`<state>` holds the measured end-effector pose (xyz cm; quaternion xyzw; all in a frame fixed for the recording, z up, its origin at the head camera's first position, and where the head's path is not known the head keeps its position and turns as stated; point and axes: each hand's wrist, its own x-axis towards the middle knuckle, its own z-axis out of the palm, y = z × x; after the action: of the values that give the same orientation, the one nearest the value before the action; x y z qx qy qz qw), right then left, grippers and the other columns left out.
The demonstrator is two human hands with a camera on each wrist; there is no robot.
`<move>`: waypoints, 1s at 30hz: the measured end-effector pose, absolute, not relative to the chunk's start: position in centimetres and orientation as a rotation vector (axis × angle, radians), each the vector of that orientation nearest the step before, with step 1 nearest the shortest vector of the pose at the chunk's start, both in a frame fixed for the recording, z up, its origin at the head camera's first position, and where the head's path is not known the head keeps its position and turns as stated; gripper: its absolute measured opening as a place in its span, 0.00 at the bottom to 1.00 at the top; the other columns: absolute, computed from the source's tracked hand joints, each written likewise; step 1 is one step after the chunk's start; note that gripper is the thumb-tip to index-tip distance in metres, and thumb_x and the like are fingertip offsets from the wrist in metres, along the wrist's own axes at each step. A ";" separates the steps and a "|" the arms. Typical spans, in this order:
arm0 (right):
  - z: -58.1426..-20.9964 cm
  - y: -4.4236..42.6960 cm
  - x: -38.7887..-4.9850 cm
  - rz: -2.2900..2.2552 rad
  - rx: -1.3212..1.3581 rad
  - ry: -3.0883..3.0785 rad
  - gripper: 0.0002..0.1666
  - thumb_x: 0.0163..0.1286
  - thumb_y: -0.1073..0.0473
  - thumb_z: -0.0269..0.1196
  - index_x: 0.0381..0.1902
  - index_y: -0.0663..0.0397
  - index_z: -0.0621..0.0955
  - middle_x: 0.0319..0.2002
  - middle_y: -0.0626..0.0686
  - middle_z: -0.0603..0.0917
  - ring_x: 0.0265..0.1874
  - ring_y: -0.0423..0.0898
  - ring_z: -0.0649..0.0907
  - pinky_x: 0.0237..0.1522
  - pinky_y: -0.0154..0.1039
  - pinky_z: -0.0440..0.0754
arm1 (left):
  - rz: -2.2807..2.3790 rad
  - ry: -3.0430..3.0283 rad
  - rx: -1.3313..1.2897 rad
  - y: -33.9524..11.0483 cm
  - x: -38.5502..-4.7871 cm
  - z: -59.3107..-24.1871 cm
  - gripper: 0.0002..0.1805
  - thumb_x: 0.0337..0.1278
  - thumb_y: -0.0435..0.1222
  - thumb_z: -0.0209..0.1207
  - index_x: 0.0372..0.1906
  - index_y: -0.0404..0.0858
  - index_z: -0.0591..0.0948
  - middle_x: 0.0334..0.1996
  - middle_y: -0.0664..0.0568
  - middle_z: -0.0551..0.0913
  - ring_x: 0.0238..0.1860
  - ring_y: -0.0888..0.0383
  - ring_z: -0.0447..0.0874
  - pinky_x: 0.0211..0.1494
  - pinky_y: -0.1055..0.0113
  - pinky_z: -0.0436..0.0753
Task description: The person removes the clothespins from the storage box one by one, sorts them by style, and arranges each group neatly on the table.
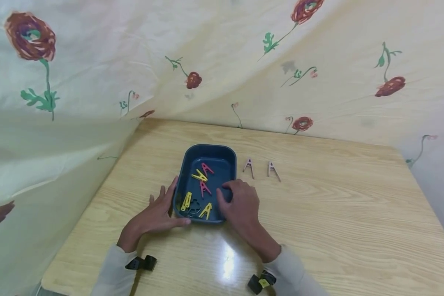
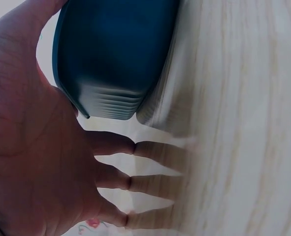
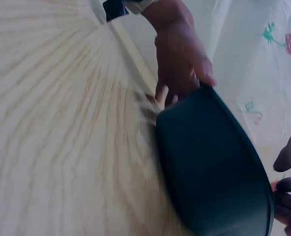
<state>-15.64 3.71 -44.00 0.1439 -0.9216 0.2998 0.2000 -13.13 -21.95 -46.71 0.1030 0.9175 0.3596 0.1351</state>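
Observation:
A dark blue tray holds several pink and yellow clothespins, among them a pink one and a yellow one, plus a dark ring-shaped piece. My left hand rests against the tray's left side, fingers spread and thumb by the near rim; in the left wrist view the fingertips of this hand reach down to the tabletop. My right hand is over the tray's right rim, its thumb and index finger apart above the inside. No item shows between them; the other fingers are partly hidden.
Two pale purple clothespins, one nearer the tray and another farther right, lie on the wooden table. A flowered cloth hangs behind the table and along its left side.

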 end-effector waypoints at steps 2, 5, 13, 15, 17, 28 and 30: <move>-43.7 3.2 -15.5 0.823 0.430 -2.645 0.13 0.64 0.50 0.69 0.37 0.55 0.88 0.36 0.52 0.87 0.37 0.50 0.84 0.42 0.48 0.80 | 1.040 2.654 0.293 -22.0 -13.1 -46.7 0.68 0.47 0.65 0.66 0.79 0.56 0.30 0.80 0.44 0.40 0.76 0.33 0.27 0.67 0.26 0.31; -43.7 2.6 -15.4 0.797 0.488 -2.701 0.14 0.63 0.49 0.70 0.36 0.54 0.88 0.35 0.52 0.87 0.35 0.50 0.84 0.41 0.48 0.79 | 1.033 2.649 0.288 -22.1 -13.1 -46.6 0.68 0.47 0.65 0.66 0.79 0.56 0.29 0.80 0.42 0.41 0.76 0.32 0.27 0.67 0.26 0.31; -43.2 1.6 -16.1 0.707 0.756 -2.842 0.12 0.61 0.50 0.72 0.32 0.53 0.88 0.24 0.48 0.84 0.23 0.44 0.79 0.29 0.42 0.76 | 1.030 2.659 0.277 -21.9 -13.1 -46.5 0.68 0.47 0.65 0.66 0.80 0.56 0.30 0.79 0.42 0.43 0.76 0.33 0.28 0.67 0.26 0.31; -43.1 1.4 -16.4 0.695 0.837 -2.918 0.13 0.61 0.50 0.72 0.32 0.53 0.87 0.22 0.46 0.81 0.21 0.42 0.76 0.28 0.40 0.74 | 1.035 2.662 0.277 -21.9 -13.1 -46.5 0.68 0.48 0.65 0.66 0.80 0.55 0.30 0.79 0.42 0.44 0.76 0.33 0.28 0.67 0.26 0.31; -43.1 1.2 -16.7 0.709 0.911 -2.995 0.12 0.62 0.50 0.72 0.33 0.53 0.88 0.21 0.44 0.80 0.20 0.41 0.75 0.27 0.39 0.74 | 1.041 2.661 0.278 -21.8 -13.1 -46.4 0.68 0.48 0.64 0.66 0.80 0.55 0.30 0.79 0.42 0.44 0.76 0.33 0.28 0.67 0.26 0.31; -42.8 0.6 -18.3 0.729 1.244 -3.158 0.10 0.61 0.52 0.74 0.36 0.50 0.89 0.27 0.43 0.84 0.25 0.38 0.78 0.30 0.35 0.78 | 1.041 2.626 0.260 -21.6 -13.1 -46.1 0.68 0.49 0.64 0.66 0.80 0.55 0.29 0.80 0.45 0.41 0.76 0.34 0.26 0.67 0.26 0.30; -42.8 0.5 -18.4 0.770 1.315 -3.149 0.08 0.62 0.55 0.73 0.37 0.50 0.89 0.29 0.43 0.86 0.27 0.36 0.79 0.32 0.33 0.79 | 1.033 2.627 0.261 -21.6 -13.2 -46.1 0.68 0.49 0.64 0.66 0.80 0.55 0.30 0.80 0.45 0.42 0.76 0.34 0.27 0.67 0.26 0.30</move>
<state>-18.38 0.54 -42.82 0.3701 -0.8858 0.2168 -0.1773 -13.16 -21.62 -46.13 0.0909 0.9158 0.3602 0.1529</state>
